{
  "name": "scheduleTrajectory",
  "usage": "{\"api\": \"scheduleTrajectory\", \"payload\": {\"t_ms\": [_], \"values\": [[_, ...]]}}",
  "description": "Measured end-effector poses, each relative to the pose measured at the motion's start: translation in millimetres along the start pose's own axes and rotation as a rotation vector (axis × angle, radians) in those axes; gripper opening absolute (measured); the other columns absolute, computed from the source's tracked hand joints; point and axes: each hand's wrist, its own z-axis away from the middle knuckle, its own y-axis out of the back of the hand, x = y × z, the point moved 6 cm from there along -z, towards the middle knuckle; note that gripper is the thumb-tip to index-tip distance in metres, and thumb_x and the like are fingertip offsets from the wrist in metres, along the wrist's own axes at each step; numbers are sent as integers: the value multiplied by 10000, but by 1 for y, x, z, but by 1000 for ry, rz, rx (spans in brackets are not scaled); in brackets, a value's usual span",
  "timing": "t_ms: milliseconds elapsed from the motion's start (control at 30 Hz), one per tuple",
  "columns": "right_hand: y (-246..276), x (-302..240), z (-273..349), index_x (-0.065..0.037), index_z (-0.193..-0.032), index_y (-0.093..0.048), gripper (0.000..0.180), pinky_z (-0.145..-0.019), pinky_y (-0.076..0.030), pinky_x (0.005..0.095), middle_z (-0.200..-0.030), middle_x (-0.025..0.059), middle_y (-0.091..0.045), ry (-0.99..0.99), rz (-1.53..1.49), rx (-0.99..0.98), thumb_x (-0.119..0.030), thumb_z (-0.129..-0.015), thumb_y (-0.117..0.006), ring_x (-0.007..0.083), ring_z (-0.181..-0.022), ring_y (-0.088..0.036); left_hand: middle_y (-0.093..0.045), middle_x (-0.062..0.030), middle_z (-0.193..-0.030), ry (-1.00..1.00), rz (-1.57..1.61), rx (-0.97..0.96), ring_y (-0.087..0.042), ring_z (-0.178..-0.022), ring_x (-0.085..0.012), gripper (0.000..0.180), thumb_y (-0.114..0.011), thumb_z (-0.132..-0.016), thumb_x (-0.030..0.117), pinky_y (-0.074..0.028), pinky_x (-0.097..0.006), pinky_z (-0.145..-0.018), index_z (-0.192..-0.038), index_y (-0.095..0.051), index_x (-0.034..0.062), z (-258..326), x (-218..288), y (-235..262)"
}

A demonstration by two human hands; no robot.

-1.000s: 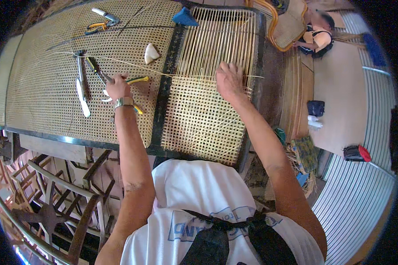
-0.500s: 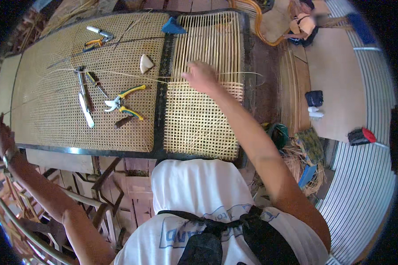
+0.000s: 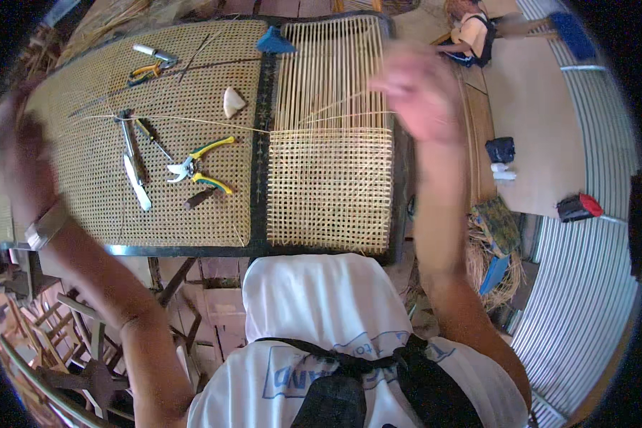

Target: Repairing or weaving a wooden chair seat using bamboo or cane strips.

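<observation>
A cane panel (image 3: 328, 189) with a finished open weave at its near half lies on the dark-framed bench, its far half showing bare lengthwise strands (image 3: 328, 64). Beyond its right edge is my right hand (image 3: 422, 93), blurred by motion, its fingers closed where a thin cane strand (image 3: 339, 105) rises from the weave's edge to the fingertips. At the far left, my left hand (image 3: 25, 153) is raised over the end of a larger woven panel (image 3: 192, 128); its fingers are too smeared to read. A long pale strand runs across that panel toward the weave's edge.
On the larger panel lie yellow-green pruning shears (image 3: 196, 165), a knife (image 3: 135, 182), a screwdriver (image 3: 152, 138), orange pliers (image 3: 146, 73) and a white wedge (image 3: 232, 102). A blue piece (image 3: 275, 41) sits by the frame. Another person (image 3: 472, 36) is at the far right.
My right hand has swung right and off the panel, drawing a strand up at a slant. My left hand has moved up and a little right.
</observation>
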Motion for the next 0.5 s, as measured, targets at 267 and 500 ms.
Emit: {"api": "scheduleTrajectory", "payload": {"t_ms": [267, 500], "values": [[165, -149, 236, -18, -980, -534, 54, -729, -422, 337, -792, 46, -474, 273, 43, 1152, -62, -972, -503, 154, -709, -441, -730, -51, -802, 716, 206, -284, -676, -676, -163, 258, -636, -903, 332, -526, -318, -642, -993, -727, 107, 192, -86, -345], [206, -153, 211, -32, -1018, -585, 136, -668, -476, 302, -883, 64, -586, 80, 823, 1261, -146, -956, -547, 155, -748, -533, -728, -119, -865, 537, 135, -548, -699, -728, -225, 278, -736, -832, 300, -561, -335, -672, -950, -720, 49, 248, -37, -415]]}}
